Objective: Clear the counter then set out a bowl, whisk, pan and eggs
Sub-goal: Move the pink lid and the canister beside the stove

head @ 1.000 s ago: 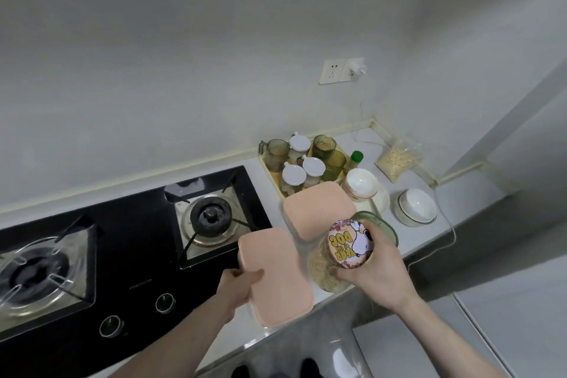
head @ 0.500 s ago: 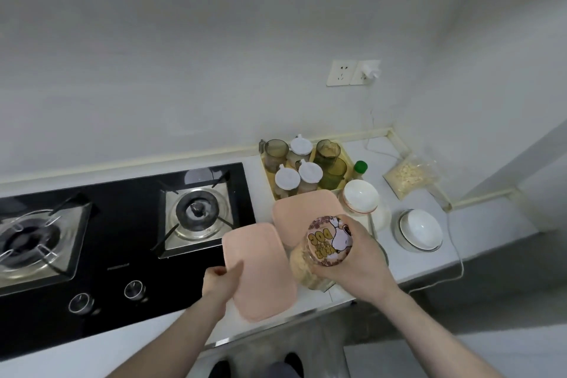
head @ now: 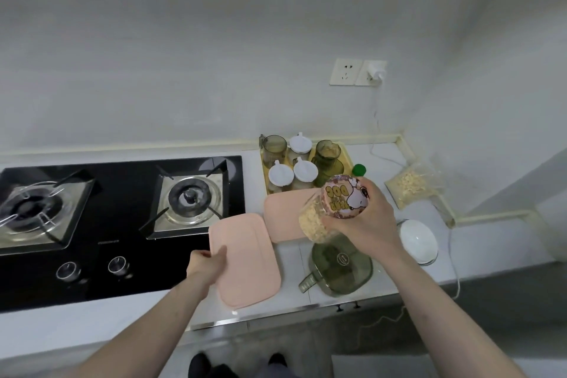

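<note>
Right hand [head: 366,221] has its fingers wrapped around a clear jar [head: 329,212] of pale flakes with a cartoon lid, held tilted above the desk [head: 294,258] over a green glass lid [head: 340,267]. Left hand [head: 205,261] fingers pinch the left edge of the near pink tray [head: 245,258]; a 2nd pink tray [head: 283,215] lies just behind. White bowl [head: 418,241] sits at the desk's right end, beside the right wrist. Whisk, pan, eggs not seen. 2-burner stove [head: 116,209] on the left.

Pink boards [head: 245,258]; cartoon-dog jar lid [head: 345,197]; black hob [head: 122,224]; white bowl [head: 418,239].
</note>
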The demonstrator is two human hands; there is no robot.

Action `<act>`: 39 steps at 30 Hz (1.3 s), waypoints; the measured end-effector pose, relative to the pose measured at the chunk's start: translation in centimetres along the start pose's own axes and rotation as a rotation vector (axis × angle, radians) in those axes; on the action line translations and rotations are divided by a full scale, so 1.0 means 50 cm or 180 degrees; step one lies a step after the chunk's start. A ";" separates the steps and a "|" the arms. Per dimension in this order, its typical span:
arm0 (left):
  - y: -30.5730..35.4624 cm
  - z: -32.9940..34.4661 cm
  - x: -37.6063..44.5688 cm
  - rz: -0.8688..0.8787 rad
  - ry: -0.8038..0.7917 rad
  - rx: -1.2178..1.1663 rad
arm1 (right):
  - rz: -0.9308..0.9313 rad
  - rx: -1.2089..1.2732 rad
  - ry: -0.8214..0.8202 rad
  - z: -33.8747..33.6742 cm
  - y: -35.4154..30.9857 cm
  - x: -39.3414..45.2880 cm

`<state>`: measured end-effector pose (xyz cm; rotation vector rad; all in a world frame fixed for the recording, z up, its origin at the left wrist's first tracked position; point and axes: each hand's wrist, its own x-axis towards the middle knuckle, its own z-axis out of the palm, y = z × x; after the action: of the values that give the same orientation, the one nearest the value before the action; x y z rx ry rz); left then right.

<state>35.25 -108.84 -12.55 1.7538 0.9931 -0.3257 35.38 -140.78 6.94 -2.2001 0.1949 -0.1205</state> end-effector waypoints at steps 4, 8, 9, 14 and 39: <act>-0.016 -0.002 -0.003 0.0166 -0.0087 0.0276 | 0.0149 0.0160 0.0328 -0.051 0.029 0.000; -0.021 0.014 -0.044 0.0371 -0.0091 0.0785 | 0.0332 0.0080 0.0693 -0.096 0.076 -0.023; -0.021 0.017 -0.048 0.0395 -0.0058 0.0875 | 0.0375 0.0046 0.0781 -0.105 0.091 -0.029; -0.017 0.022 -0.040 0.0367 -0.0063 0.1059 | 0.0691 0.0001 0.1174 -0.144 0.147 -0.065; 0.010 0.035 -0.025 0.0314 -0.0013 0.1722 | 0.1304 -0.0337 0.1084 -0.087 0.342 -0.079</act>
<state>35.27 -111.02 -12.15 2.2776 0.8594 -0.5736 29.15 -153.52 -4.30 -2.1835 0.8514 -0.2593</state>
